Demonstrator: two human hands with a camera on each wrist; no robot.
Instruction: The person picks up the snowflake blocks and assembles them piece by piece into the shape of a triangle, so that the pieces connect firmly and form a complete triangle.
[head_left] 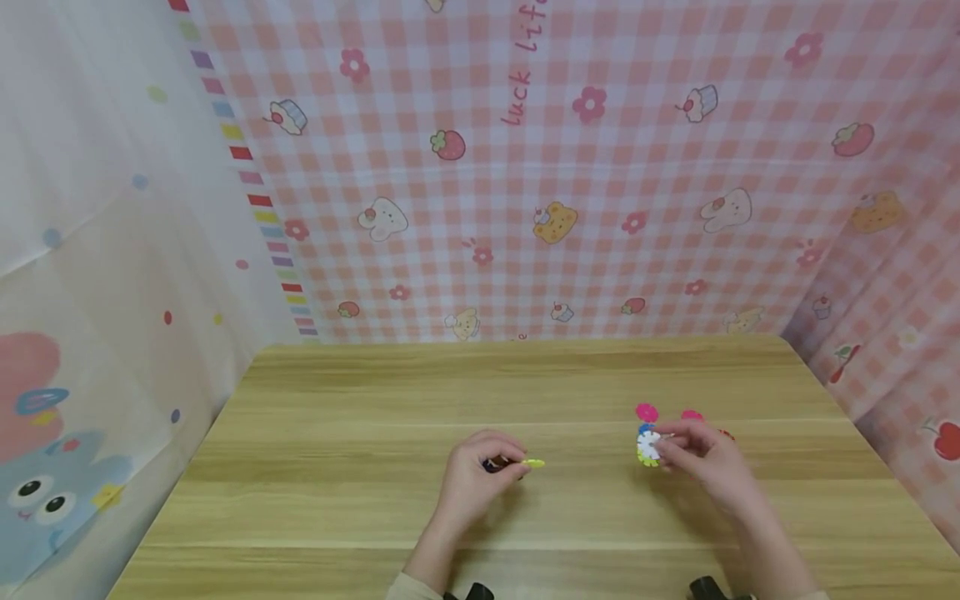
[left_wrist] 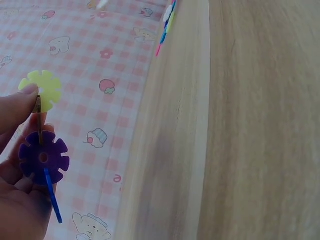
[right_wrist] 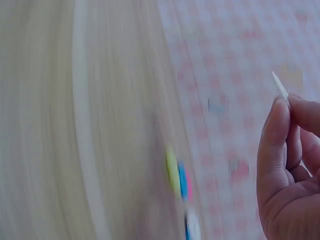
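Observation:
My left hand [head_left: 476, 482] pinches a yellow snowflake disc [left_wrist: 51, 92] between thumb and finger, above the table. Linked below it in the left wrist view are a brown disc [left_wrist: 40, 120] seen edge-on, a purple disc [left_wrist: 56, 159] and a blue disc [left_wrist: 54, 202], slotted together as a chain near the palm. To the right, my right hand [head_left: 712, 468] holds a white snowflake disc [head_left: 647, 443] by its edge with thumb and fingertips. In the head view the white disc overlaps a yellow-green disc [head_left: 647, 462] and a blue disc [head_left: 646, 428] behind it.
Beyond the right hand lie a pink disc [head_left: 647, 412], another pink disc [head_left: 692, 415] and a red disc [head_left: 727, 434], partly hidden by the hand. The wooden table [head_left: 360, 400] ends at a checked pink curtain [head_left: 480, 192] behind.

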